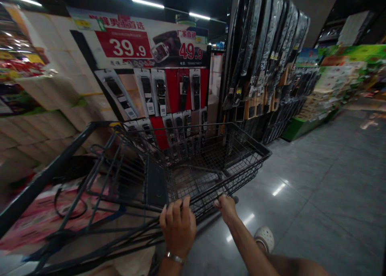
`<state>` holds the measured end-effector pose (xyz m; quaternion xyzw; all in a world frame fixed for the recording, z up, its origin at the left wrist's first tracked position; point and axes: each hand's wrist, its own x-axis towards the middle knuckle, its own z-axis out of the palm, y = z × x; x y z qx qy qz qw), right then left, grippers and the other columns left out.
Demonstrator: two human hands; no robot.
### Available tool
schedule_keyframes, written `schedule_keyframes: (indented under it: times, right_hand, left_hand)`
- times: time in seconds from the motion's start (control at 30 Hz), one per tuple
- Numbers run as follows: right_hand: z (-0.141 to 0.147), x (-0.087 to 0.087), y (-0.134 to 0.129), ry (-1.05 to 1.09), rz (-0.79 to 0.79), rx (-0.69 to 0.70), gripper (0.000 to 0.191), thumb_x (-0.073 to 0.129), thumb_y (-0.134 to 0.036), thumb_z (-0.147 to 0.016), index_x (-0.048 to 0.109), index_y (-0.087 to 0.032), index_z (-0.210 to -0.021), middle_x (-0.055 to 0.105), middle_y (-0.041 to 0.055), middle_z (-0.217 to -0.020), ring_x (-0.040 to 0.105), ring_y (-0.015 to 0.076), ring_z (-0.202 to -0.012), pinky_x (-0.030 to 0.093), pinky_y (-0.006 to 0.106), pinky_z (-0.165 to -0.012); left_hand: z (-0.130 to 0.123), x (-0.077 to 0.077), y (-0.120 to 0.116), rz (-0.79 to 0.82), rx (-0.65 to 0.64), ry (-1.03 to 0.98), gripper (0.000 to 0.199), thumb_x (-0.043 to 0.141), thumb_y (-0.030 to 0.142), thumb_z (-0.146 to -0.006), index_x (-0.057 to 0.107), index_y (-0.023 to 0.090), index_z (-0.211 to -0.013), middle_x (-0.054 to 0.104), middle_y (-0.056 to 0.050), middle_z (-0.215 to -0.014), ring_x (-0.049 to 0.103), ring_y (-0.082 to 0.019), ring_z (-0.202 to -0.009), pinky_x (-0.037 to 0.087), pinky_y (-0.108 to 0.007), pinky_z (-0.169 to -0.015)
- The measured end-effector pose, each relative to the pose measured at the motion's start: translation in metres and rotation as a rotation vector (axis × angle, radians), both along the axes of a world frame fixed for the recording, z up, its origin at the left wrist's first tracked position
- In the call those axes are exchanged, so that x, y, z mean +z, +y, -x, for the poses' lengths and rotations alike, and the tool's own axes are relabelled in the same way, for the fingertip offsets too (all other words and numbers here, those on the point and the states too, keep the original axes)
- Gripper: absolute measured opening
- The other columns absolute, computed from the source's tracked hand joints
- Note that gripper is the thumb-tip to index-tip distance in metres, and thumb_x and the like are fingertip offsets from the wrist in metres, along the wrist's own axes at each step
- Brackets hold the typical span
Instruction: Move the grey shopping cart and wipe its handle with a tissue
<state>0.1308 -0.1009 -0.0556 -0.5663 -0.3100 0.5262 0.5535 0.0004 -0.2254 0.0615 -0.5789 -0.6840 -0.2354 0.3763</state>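
Note:
A dark metal shopping cart point(241, 175) with a wire basket stands in front of me, side-on. My left hand point(178, 221), with a metal band at the wrist, has its fingers hooked over the cart's near side rail. Just to the right, my right hand point(226, 207) is closed in a fist against the lower wire side. A small pale spot shows at its fingers, but what they hold is hidden. The basket's folding panel point(157, 183) is dark and solid. At the left, the cart's push handle point(45, 179) slants across the view.
Behind the cart, a display rack carries packaged belts point(161, 91) under a price sign point(129, 47). More wrapped belts point(265, 39) hang to its right. Pink packages point(60, 211) lie at lower left. Grey tiled floor point(316, 187) extends rightward past my shoe point(265, 238).

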Motion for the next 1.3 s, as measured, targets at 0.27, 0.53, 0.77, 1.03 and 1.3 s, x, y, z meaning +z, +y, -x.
schedule_keyframes:
  times: [0.27,0.53,0.77,1.03,1.3]
  right_hand:
    - [-0.001,0.021,-0.018,0.275,0.146,0.05,0.023,0.067,-0.03,-0.044,0.05,-0.02,-0.055,0.057,0.0005,-0.053,0.058,0.0172,-0.052,0.055,0.034,-0.05]
    - [0.013,0.075,-0.042,0.124,-0.003,0.05,0.018,0.065,-0.031,-0.055,0.057,-0.018,-0.065,0.059,-0.0012,-0.059,0.057,0.0147,-0.056,0.052,0.029,-0.057]
    - [0.031,0.065,-0.061,-0.008,-0.096,0.014,0.014,0.062,-0.03,-0.058,0.056,-0.018,-0.064,0.058,-0.0009,-0.06,0.056,0.0156,-0.059,0.051,0.028,-0.058]
    - [0.033,0.027,-0.06,-0.109,-0.113,-0.045,0.016,0.062,-0.031,-0.06,0.056,-0.017,-0.066,0.058,-0.0012,-0.057,0.053,0.0138,-0.054,0.045,0.025,-0.054]
    - [0.03,0.012,-0.058,-0.13,-0.123,-0.046,0.013,0.061,-0.027,-0.061,0.056,-0.017,-0.067,0.057,-0.0029,-0.058,0.052,0.013,-0.056,0.044,0.024,-0.057]
  left_hand:
    - [0.0,-0.003,-0.002,-0.002,-0.011,-0.038,0.03,0.057,0.019,-0.078,0.066,0.024,-0.107,0.065,-0.006,-0.092,0.055,-0.02,-0.092,0.032,-0.041,-0.097]
    - [-0.001,-0.005,-0.001,-0.005,-0.018,-0.073,0.03,0.057,0.019,-0.079,0.066,0.024,-0.107,0.064,-0.006,-0.093,0.055,-0.02,-0.094,0.031,-0.04,-0.098]
    - [-0.003,-0.001,-0.001,-0.033,-0.027,-0.078,0.028,0.058,0.019,-0.078,0.066,0.022,-0.105,0.064,-0.006,-0.092,0.053,-0.02,-0.093,0.031,-0.039,-0.098]
    - [-0.007,0.005,0.003,-0.097,-0.024,-0.119,0.021,0.055,0.018,-0.082,0.067,0.02,-0.099,0.064,-0.006,-0.088,0.053,-0.02,-0.092,0.03,-0.039,-0.097]
    - [-0.009,0.001,0.005,-0.12,-0.005,-0.172,0.022,0.054,0.015,-0.081,0.066,0.023,-0.098,0.064,-0.004,-0.086,0.053,-0.018,-0.093,0.029,-0.037,-0.099]
